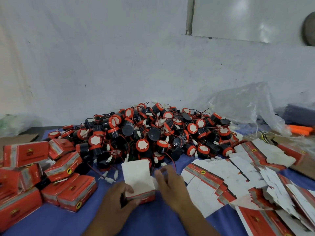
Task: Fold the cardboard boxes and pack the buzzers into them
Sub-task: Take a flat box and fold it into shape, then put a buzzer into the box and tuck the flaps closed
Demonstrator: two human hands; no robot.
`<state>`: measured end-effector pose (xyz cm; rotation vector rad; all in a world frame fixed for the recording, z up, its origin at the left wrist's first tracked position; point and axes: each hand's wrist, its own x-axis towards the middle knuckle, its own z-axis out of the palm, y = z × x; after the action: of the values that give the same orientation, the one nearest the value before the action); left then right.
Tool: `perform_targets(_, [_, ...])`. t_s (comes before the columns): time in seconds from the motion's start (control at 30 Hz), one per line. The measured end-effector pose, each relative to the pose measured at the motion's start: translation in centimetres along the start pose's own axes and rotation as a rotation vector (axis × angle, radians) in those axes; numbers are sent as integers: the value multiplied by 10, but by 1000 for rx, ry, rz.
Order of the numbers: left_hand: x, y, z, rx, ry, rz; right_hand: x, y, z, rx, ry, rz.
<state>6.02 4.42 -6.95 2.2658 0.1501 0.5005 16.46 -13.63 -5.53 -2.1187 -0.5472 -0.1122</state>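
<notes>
A half-folded red and white cardboard box (139, 179) stands on the blue cloth in front of me, its white flap raised. My left hand (117, 200) grips the box's near left corner, thumb on the white inside. My right hand (172, 186) lies against the box's right side with fingers spread and blurred. Behind the box is a large heap of black and red buzzers (153, 133) with red wires and white plugs.
Several folded red boxes (51, 176) are piled at the left. Flat unfolded box blanks (238, 181) are scattered at the right. A clear plastic bag (242, 106) and orange tools (300, 129) lie at the back right. The blue cloth (153, 218) reaches the near edge; the wall is close behind.
</notes>
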Motion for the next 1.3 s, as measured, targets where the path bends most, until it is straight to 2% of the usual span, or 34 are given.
perform_targets(0.07, [-2, -1, 3, 15, 41, -34, 19, 9, 2, -90, 139, 17])
perform_targets(0.1, [-2, -2, 4, 7, 56, -50, 28, 12, 4, -158, 135, 4])
perform_targets(0.2, [-1, -2, 6, -46, 101, -95, 46, 18, 16, -308, -47, -27])
perform_targets(0.27, [0, -3, 5, -58, 129, -114, 53, 22, 25, -405, -94, -72])
perform_targets(0.4, [1, -4, 6, -35, 169, -146, 64, 23, 32, -530, -32, -113])
perform_targets(0.47, [3, -5, 5, -16, 185, -164, 71, 16, 35, -572, 59, -153])
perform_targets(0.57, [4, -5, 3, -51, 218, -190, 88, 5, 31, -429, 253, -122])
perform_targets(0.63, [4, -4, 3, -60, 200, -185, 102, 2, 22, -346, 171, -43])
perform_targets(0.7, [4, -5, 3, -87, 167, -172, 117, 4, 13, -421, 47, 25])
perform_targets(0.83, [4, -6, 2, -126, 122, -160, 129, 3, -7, -404, -35, 165])
perform_targets(1.03, [0, -4, 1, -120, 31, -91, 96, 5, -33, -265, 94, 73])
perform_targets(1.17, [-2, -3, 0, -160, -50, -67, 57, -13, -53, 61, 164, 108])
perform_targets(1.23, [-2, -4, -1, -177, -82, -62, 36, -30, -56, 119, 180, 30])
perform_targets(1.3, [-2, -4, -1, -193, -115, -48, 16, -49, -52, 151, 118, -117])
